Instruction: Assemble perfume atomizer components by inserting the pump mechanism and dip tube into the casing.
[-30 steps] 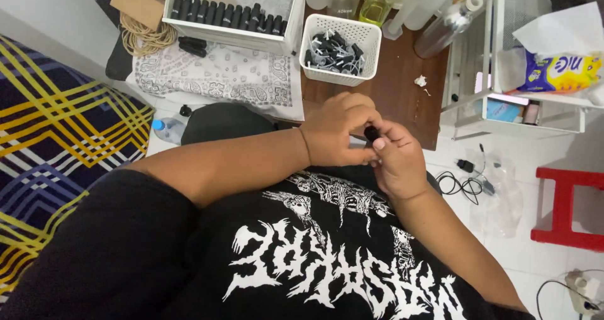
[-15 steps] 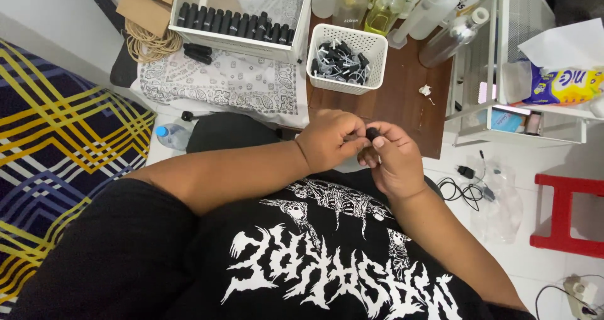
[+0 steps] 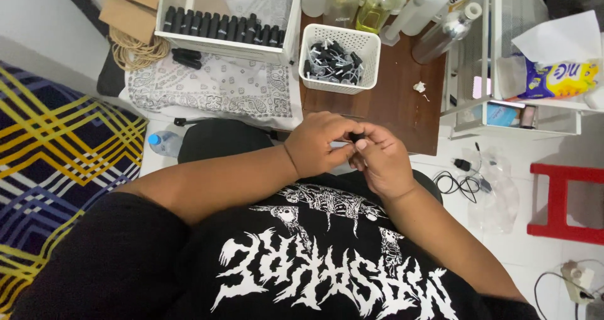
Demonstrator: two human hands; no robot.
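My left hand (image 3: pixel 322 142) and my right hand (image 3: pixel 382 161) meet in front of my chest, fingers closed together around a small black piece (image 3: pixel 357 136) that only peeks out between the fingertips. Its exact shape is hidden by my fingers. Just beyond my hands, on the brown table (image 3: pixel 393 106), stands a white perforated basket (image 3: pixel 340 57) holding several small black parts with clear tubes. A white tray (image 3: pixel 228 19) at the back left holds a row of several small black bottles (image 3: pixel 220 27).
A patterned white cloth (image 3: pixel 211 87) lies under the tray. Clear and yellowish bottles (image 3: pixel 377 5) stand at the table's back. A white shelf unit (image 3: pixel 503 87) with a tissue pack is right, a red stool (image 3: pixel 566 200) lower right, cables on the floor, a plaid blanket (image 3: pixel 56 169) left.
My hands stay joined on the small black piece and the fingers shift slightly. The view has tilted a little, so the table sits lower in the picture.
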